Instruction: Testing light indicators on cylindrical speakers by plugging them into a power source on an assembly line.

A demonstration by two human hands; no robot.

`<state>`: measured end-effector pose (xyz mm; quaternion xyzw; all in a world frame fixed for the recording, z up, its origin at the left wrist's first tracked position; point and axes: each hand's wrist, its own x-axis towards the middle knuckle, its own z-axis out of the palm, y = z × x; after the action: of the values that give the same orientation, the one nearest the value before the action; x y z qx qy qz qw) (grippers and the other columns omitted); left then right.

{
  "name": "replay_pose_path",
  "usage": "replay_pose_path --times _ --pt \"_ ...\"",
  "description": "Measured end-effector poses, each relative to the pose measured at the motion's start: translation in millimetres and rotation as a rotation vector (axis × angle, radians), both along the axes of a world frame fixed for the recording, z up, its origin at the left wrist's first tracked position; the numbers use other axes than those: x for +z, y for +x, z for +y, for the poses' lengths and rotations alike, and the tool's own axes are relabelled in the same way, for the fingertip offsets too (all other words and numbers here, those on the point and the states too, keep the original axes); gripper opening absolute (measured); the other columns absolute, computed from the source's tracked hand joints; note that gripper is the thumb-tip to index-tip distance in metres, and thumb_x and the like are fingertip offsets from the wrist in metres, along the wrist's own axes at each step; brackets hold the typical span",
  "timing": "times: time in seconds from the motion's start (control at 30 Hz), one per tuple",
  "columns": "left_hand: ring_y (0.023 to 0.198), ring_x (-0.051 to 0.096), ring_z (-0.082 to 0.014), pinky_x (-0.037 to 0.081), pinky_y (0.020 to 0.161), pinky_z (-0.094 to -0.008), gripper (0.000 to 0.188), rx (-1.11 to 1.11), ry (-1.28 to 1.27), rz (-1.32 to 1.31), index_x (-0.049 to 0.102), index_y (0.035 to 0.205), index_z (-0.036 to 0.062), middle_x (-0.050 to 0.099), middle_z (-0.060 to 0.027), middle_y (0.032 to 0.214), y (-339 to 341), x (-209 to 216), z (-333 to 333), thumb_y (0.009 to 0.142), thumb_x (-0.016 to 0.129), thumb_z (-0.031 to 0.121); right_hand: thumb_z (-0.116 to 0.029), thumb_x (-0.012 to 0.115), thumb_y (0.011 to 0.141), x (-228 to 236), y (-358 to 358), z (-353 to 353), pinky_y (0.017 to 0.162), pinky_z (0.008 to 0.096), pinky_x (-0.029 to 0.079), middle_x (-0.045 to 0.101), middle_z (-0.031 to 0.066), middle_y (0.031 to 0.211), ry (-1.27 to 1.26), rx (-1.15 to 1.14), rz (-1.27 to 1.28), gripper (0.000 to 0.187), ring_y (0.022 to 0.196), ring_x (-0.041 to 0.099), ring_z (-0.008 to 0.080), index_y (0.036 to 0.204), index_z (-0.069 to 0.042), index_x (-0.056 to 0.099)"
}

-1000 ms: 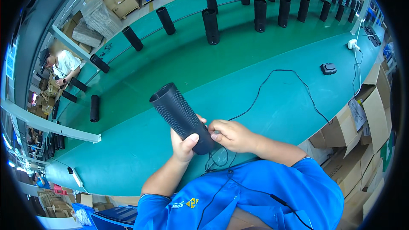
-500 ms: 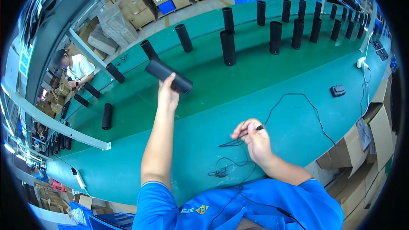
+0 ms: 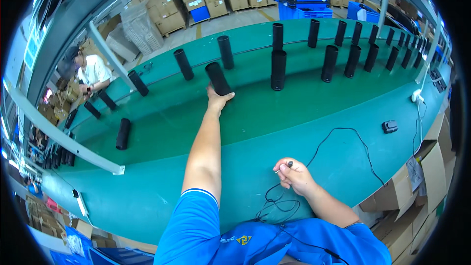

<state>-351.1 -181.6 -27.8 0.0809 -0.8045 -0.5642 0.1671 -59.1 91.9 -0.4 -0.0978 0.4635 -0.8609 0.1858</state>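
My left hand (image 3: 220, 100) reaches far over the dark green strip, its fingers closed round the lower part of a black cylinder (image 3: 217, 77). That cylinder stands nearly upright, its top leaning left; whether its base touches the strip I cannot tell. My right hand (image 3: 296, 175) is nearer to me, pinching the small black plug (image 3: 290, 164) of a thin cable (image 3: 338, 129). Loops of the cable lie beneath this hand, by my blue shirt. Close to my left hand stand other black cylinders (image 3: 183, 64), and one more cylinder (image 3: 123, 134) stands to the left.
Two rows of black cylinders (image 3: 329, 64) run along the green table (image 3: 162, 196) to the far right. A small black device (image 3: 389, 126) and a white plug (image 3: 417, 96) lie at right. Metal posts (image 3: 68, 132) cross the left side. A co-worker (image 3: 93, 71) sits far left; cartons (image 3: 412, 176) stand at right.
My left hand has swung the cylinder from lying across in the air to nearly upright, further right. My right hand has moved slightly down with the plug. The whole view has shifted a little.
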Motion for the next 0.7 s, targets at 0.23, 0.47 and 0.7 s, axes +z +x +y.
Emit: replay_pose_path --times 0.23,0.47,0.7 --pt "0.132 0.029 -0.0454 0.03 0.104 -0.055 0.099 0.557 -0.781 -0.191 0.032 0.141 0.0047 0.026 -0.0228 0.147 38.9 10.3 -176.9 0.064 0.072 0.054 -0.014 0.05 0.096 1.5 -7.4 -6.1 0.039 0.0181 0.027 0.045 0.0004 0.063 0.145 -0.025 -0.134 0.017 0.047 0.031 0.0043 0.099 0.0 0.057" --pt "0.117 0.045 -0.0305 0.045 0.085 -0.0424 0.06 0.828 -1.403 -0.329 0.045 0.128 0.0144 0.041 -0.0094 0.135 146.1 32.9 -339.2 0.072 0.063 0.014 -0.018 0.053 0.095 1.9 -18.3 -16.7 0.037 0.0171 0.022 0.043 -0.0021 0.061 0.432 0.165 -0.228 0.016 0.047 0.03 0.0032 0.096 -0.003 0.059" --pt "0.126 0.042 -0.0343 0.033 0.102 -0.0565 0.075 0.9 -1.12 -0.503 0.029 0.14 0.008 0.044 -0.017 0.136 181.1 -2.7 -398.9 0.079 0.068 0.029 -0.023 0.052 0.096 2.5 -17.8 -24.5 0.036 0.0176 0.015 0.042 -0.0053 0.061 0.555 0.202 -0.175 0.017 0.044 0.026 0.0015 0.094 -0.007 0.059"
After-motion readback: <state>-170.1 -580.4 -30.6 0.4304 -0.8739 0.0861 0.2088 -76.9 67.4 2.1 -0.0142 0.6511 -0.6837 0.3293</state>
